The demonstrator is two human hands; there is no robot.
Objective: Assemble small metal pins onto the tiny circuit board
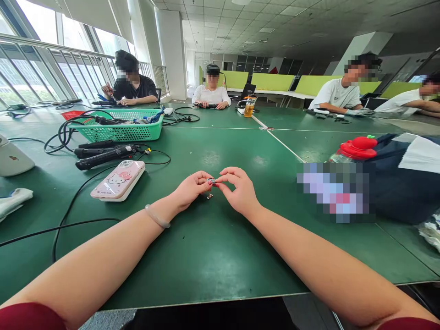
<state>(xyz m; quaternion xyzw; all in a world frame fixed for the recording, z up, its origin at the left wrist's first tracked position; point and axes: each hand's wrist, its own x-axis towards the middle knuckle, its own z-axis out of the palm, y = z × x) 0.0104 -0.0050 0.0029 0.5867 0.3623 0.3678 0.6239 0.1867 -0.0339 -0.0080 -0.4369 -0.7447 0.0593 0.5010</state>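
My left hand and my right hand meet at the middle of the green table. Their fingertips pinch a tiny grey and red part between them, just above the tabletop. A second small dark piece lies on the table right below the fingers. Both hands have curled fingers. A pale bracelet circles my left wrist.
A pink case, black tools with cables and a green basket lie to the left. A red-capped bottle and a dark bag sit to the right. Several people sit at the far side.
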